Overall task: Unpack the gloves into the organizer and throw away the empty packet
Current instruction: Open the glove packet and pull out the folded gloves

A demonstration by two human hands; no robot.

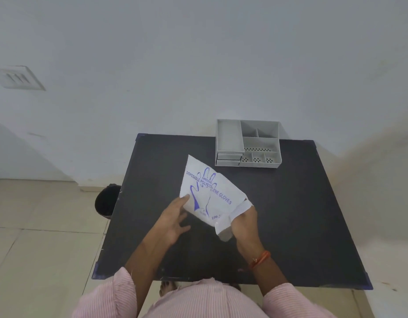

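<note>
Right hand (244,226) grips the torn end of the packet (207,191), fingers curled round it. Left hand (173,222) fingers straight, spread; thumb touching packet edge. Organizer (228,136) well apart on table (294,214).

A plain, bare room: white wall (198,65) behind the black bench (290,226), beige tiled floor (38,237) around it, bin (105,201) at its left.

Packet (207,191) fills space just ahead of both hands: left hand (175,218) touching its near-left edge, right hand (245,226) gripping its near-right end. Bare bench (313,203) right of right hand. Organizer (247,143) beyond packet, narrow gap between. Bin (105,200) left of left hand, past bench edge, path open.
</note>
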